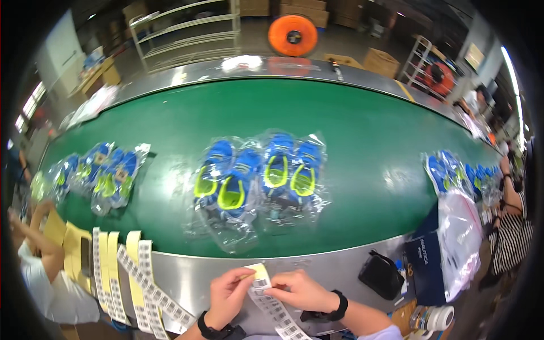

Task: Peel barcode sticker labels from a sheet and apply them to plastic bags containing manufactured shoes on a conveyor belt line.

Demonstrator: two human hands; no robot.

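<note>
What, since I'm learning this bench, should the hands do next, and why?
Probably ease the end label off the strip: the left hand and right hand both pinch near its upper end, where yellow shows, and bagged shoes lie on the green belt just ahead.

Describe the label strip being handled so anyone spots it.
Find the green belt, then the metal ledge along its near edge. Near its middle, the left hand and right hand hold the white label strip. Unlike the strips farther left, it is in both hands.
</note>
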